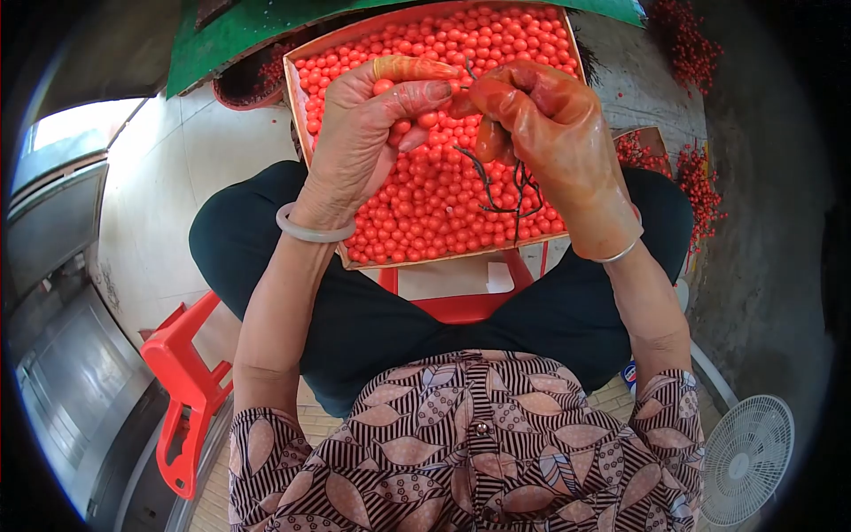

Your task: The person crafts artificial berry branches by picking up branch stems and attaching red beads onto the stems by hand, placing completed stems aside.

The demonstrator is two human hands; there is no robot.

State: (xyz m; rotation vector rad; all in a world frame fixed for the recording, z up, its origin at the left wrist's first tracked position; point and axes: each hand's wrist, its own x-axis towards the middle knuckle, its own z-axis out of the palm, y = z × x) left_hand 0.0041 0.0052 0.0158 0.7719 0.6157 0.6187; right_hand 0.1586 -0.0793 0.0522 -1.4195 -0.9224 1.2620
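Note:
My left hand (381,120), bare and stained red, with a pale bangle at the wrist, is closed around several red balls (402,127) above the box. Its thumb and forefinger meet near the fingertips of my right hand (541,120). That hand wears a thin, reddish-stained glove and is closed on dark wiry stems (519,209), which dangle below it over the balls. A shallow cardboard box (425,262) full of loose red balls lies beneath both hands, in front of my lap.
A red plastic stool (456,309) stands under the box. Another red plastic piece (184,368) is at the left. A white fan (749,461) stands at the lower right. Bunches of red balls on stems (700,191) lie at the right, and a green surface (239,35) lies beyond the box.

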